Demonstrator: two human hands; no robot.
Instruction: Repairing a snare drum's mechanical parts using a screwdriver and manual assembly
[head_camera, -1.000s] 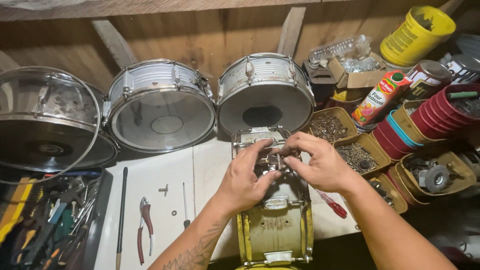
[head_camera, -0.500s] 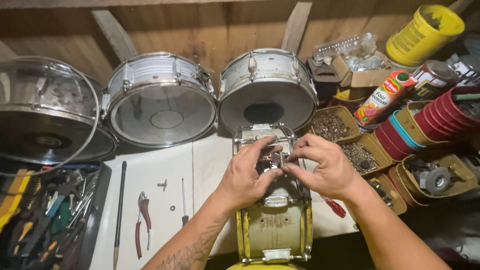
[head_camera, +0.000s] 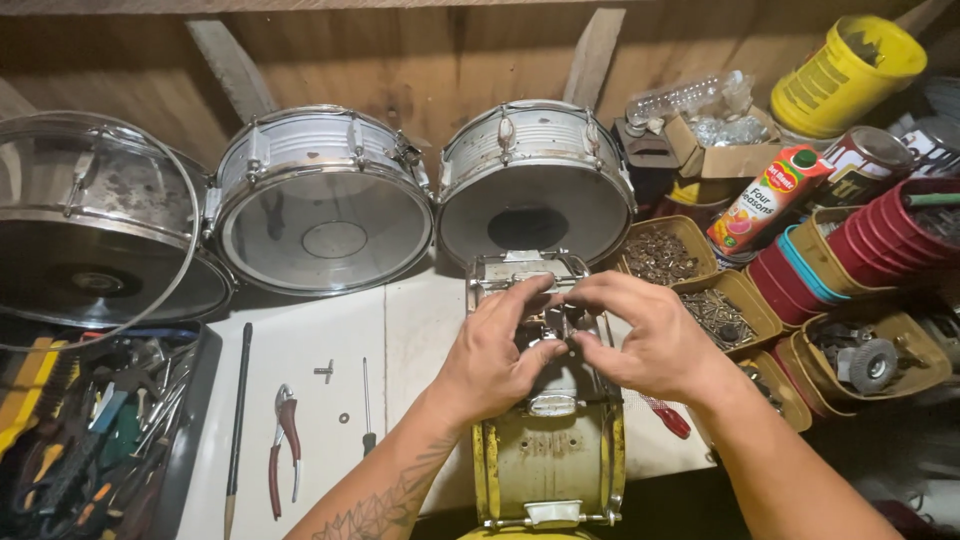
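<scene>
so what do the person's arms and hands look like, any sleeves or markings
Both forearms are bare, with no sleeves, gloves, watch or rings in view. The left hand has a dark line tattoo running along its forearm below the wrist. The right hand and its forearm show no markings.

I see two bare forearms with no sleeves, gloves, watch or rings. My left hand joins a forearm marked with a dark line tattoo of leafy, pointed shapes near the elbow. My right hand and its forearm carry no markings.
</scene>
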